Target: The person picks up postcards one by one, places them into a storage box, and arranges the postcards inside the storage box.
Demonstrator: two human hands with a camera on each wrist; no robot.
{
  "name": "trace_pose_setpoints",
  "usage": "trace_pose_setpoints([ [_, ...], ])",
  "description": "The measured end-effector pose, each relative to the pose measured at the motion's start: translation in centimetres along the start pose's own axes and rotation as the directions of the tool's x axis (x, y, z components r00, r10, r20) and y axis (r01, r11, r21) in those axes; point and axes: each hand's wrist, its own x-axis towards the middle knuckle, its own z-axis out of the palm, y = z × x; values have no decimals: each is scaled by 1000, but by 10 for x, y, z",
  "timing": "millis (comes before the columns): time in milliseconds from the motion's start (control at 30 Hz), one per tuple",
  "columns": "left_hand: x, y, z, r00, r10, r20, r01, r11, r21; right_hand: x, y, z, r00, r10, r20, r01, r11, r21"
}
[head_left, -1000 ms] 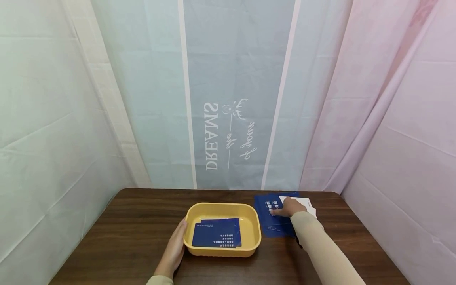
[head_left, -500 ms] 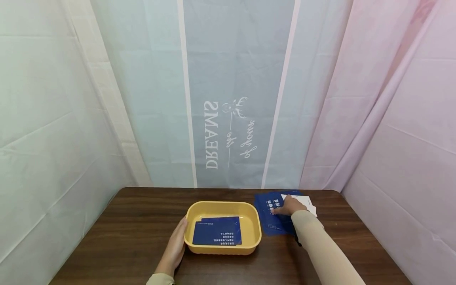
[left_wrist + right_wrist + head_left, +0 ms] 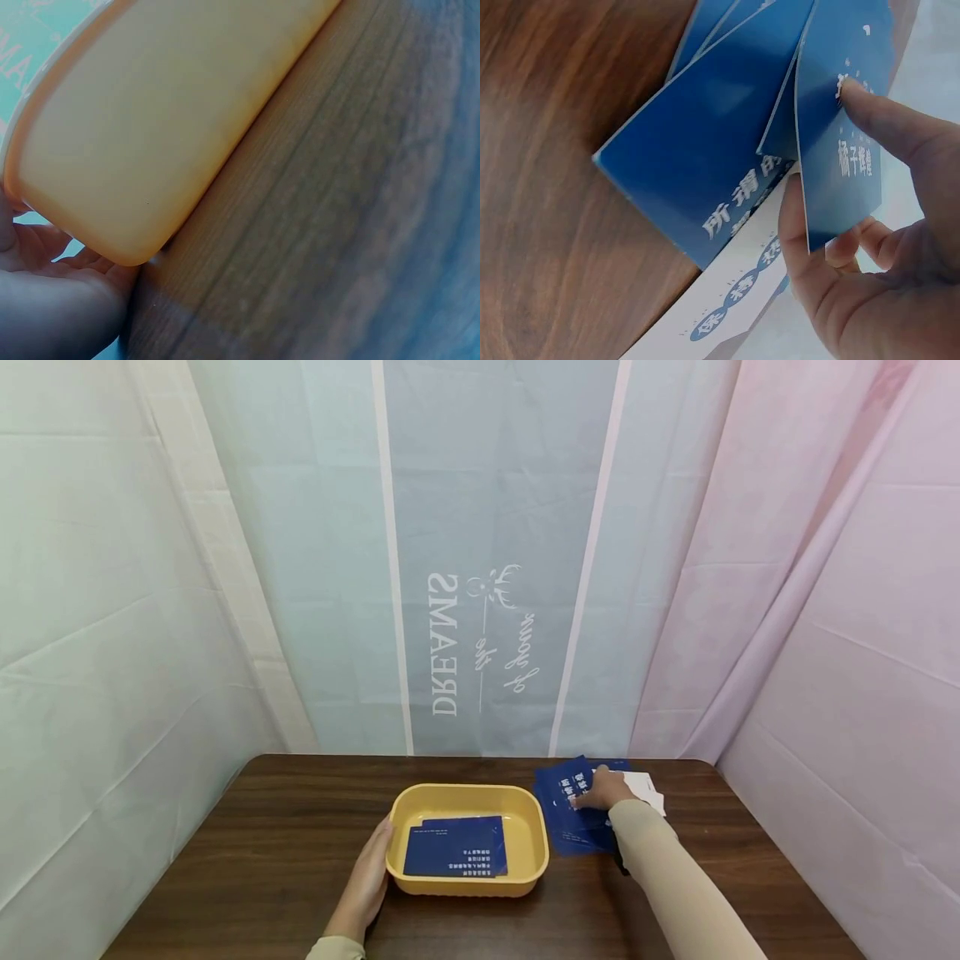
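In the head view, my left hand [image 3: 369, 872] rests along the left end of a yellow plastic tray [image 3: 542, 835], its fingertips at the rim. In the left wrist view its fingers [image 3: 82, 259] touch the tray's corner. Blue printed cards [image 3: 453, 850] lie flat inside. My right hand [image 3: 885, 262] pinches a blue card [image 3: 829, 180] with white lettering between thumb and fingers. That card stands tilted up from the other blue cards [image 3: 697, 135] fanned on the table to the right of the tray. A white card [image 3: 742, 289] with blue ovals lies beside them.
The dark wood-grain table [image 3: 285, 827] carries the tray and the loose cards. Behind its far edge hangs a pale blue curtain [image 3: 495, 485] with mirrored lettering. Light cloth walls stand at the left and right.
A blue card under my right hand has come up and turned, its far corner now pointing toward the curtain. My left hand and the tray stay in place.
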Motion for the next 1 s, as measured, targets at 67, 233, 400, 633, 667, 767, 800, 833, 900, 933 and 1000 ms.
trace_pose_setpoints([
  [67,0,0,0,1000,2,3,-2,1000,4,0,-3,-1,1000,-7,4,7,1000,-3],
  [233,0,1,0,1000,-6,9,6,1000,8,-5,-11,-7,999,-40,27,38,998,56],
  [400,-1,0,-1,1000,2,14,-2,1000,-1,-8,-16,-12,996,-90,4,88,988,124],
  [633,-1,-1,0,1000,6,10,-6,1000,-7,-13,-20,-16,994,-93,-58,101,982,162],
  [667,-1,-1,0,1000,4,9,-4,1000,-7,-13,-20,-17,994,-91,-62,100,982,163],
  [767,-1,-1,1,1000,2,8,-2,1000,-10,-13,-21,-18,994,-71,-79,84,980,181],
  [800,-1,-1,0,1000,1,7,0,1000,-9,-13,-21,-19,994,-62,-88,78,979,191],
  [833,0,-1,0,1000,2,9,-2,1000,-11,-13,-21,-19,993,-57,-102,76,977,199],
  [900,0,-1,0,1000,3,11,-3,1000,-10,-14,-21,-21,990,-43,-134,72,974,216],
  [933,0,-1,-1,1000,3,12,-3,1000,-10,-14,-22,-22,988,-40,-151,73,973,218],
  [1000,0,0,-1,1000,3,14,-3,1000,-8,-15,-23,-24,982,-44,-186,85,972,218],
])
